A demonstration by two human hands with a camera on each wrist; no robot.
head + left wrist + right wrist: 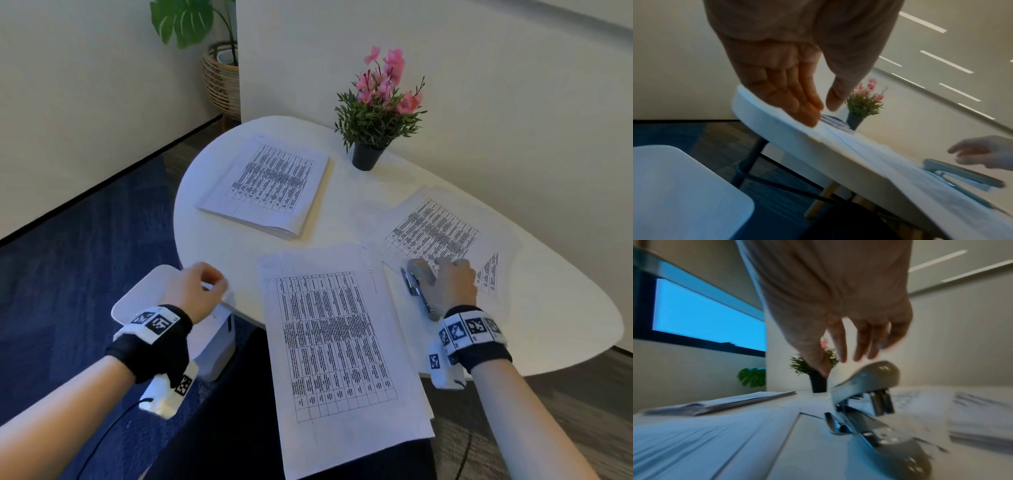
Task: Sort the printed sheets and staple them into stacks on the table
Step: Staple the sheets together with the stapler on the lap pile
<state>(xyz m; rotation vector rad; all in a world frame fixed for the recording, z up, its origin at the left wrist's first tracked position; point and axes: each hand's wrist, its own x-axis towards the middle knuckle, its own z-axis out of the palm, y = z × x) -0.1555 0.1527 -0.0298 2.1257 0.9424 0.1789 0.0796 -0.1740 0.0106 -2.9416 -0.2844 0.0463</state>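
we see a white rounded desk [548, 308] carrying three lots of printed sheets. the nearest stack [335, 342] lies in front of us and hangs over the near edge of the desk. a second, thicker stack [267, 185] sits squarely at the far left, well apart from the first. a looser spread of sheets [435, 229] lies to the right, fanned and overlapping.

our right hand [454, 284] is over the stapler [419, 281], which rests on paper just to the right of the near stack, with its top arm raised off the base. in the right wrist view the fingers [863, 344] hang loosely spread just above the stapler's [869, 386] raised head; the blur keeps us from telling whether they touch it, and they do not wrap it.

our left hand [200, 291] hovers at the near left edge of the desk, over a white chair [150, 298]. in the left wrist view its fingers [797, 100] are straight and close together, the thumb a little apart, holding nothing.

a potted plant with pink flowers [376, 113] stands at the back of the desk, between the far stack and the fanned sheets. a larger leafy plant in a woven basket [222, 78] stands on the floor behind.
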